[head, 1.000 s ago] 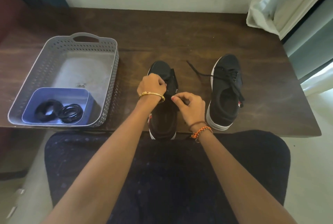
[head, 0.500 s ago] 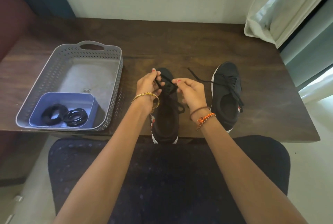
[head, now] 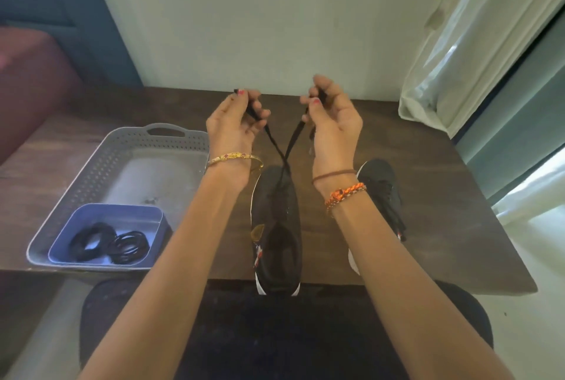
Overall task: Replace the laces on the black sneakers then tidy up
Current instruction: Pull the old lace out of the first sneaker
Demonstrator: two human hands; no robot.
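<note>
Now we have both hands up off the shoe. A second ago they sat low on the tongue of the near black fabric sneaker (head: 276,227), working at its eyelets; at this moment our left hand (head: 235,126) and right hand (head: 331,126) are raised toward the far side of the dark wooden bench (head: 428,165). Each grip is closed in a pinch on one end of the flat black lace (head: 289,147). The two ends run down from our fingers, cross just above the shoe's toe end and go into its upper.

We judge that the lace is threaded through the lowest eyelets and we are pulling the two ends to even length, so this sneaker's lacing is only starting. It stands in the middle of the bench with its heel at the near edge, over our lap.

The second black sneaker (head: 382,193) lies to the right, partly behind our right forearm, with a lace in it; we cannot tell whether that one is old or new.

On the left sits the grey perforated plastic basket (head: 101,165), and in its near corner the small blue plastic tray (head: 107,217) holds two coiled black laces (head: 113,242). Tidying is not yet begun.

As for writing, we can read none. A small gold patch and a red-and-white mark show on the near sneaker's left side, too blurred to name a brand.
</note>
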